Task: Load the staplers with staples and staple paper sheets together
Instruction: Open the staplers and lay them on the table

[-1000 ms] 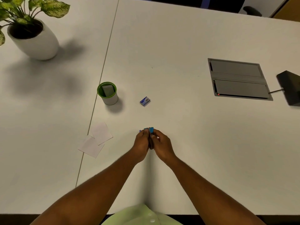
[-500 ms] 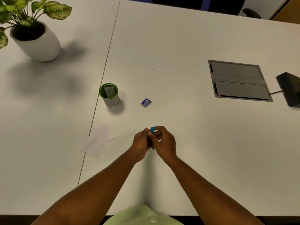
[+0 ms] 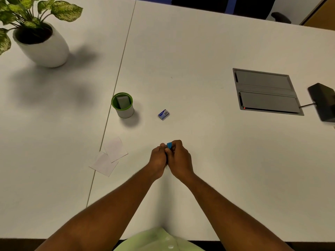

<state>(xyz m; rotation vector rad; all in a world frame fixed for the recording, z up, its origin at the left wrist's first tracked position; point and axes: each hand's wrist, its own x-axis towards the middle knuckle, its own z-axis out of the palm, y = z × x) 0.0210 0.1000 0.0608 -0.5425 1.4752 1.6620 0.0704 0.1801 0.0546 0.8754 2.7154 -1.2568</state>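
Note:
A small blue stapler (image 3: 169, 145) is clasped between my left hand (image 3: 158, 160) and my right hand (image 3: 180, 158), just above the white table (image 3: 199, 160) near its front middle. Only the stapler's blue tip shows above my fingers; the rest is hidden. A small blue staple box (image 3: 163, 114) lies on the table beyond my hands. Two white paper sheets (image 3: 110, 155) overlap on the table to the left of my hands.
A green-rimmed white cup (image 3: 122, 105) with a grey item inside stands left of the staple box. A potted plant (image 3: 39, 38) sits at the far left. A grey cable hatch (image 3: 265, 91) and a dark device (image 3: 323, 101) are at the right.
My hands have closed tighter around the stapler and my right fingers have wrapped over its top. Hardly anything else has shifted besides a slight camera move.

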